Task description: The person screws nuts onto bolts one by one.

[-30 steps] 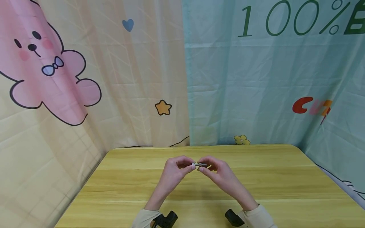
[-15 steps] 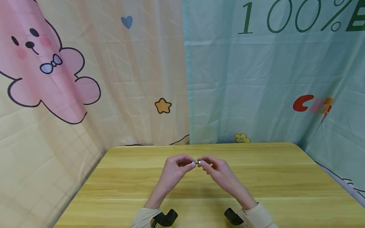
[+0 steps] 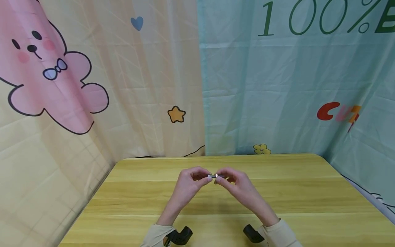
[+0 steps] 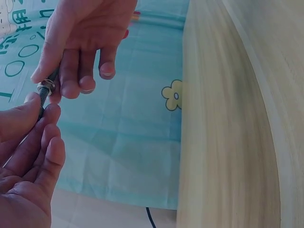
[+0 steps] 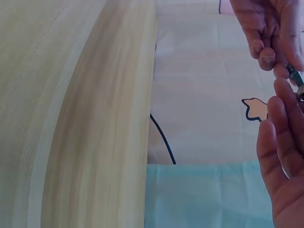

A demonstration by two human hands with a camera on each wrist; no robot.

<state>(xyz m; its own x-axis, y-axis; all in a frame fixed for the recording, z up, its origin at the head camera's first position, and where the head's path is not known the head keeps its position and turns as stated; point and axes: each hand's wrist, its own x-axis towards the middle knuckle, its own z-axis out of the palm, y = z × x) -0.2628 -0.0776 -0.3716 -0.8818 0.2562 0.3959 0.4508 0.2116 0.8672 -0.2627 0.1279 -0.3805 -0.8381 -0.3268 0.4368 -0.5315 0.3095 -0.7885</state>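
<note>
Metal bolt (image 4: 43, 99), held roughly level in the air over the desk (image 3: 216, 223). Left hand (image 3: 192, 180) pinching one end, probably to keep it steady; right hand (image 3: 236, 181) pinching at the nut (image 4: 47, 86) partway along, likely for fine control.

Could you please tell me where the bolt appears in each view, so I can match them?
Head: the bolt is below centre, slightly right, between the left hand and right hand.
Left wrist: the bolt is near the left edge, above mid-height.
Right wrist: the bolt is at the right edge, above mid-height.
Shared landmark: the wooden table, seen in all three.
</note>
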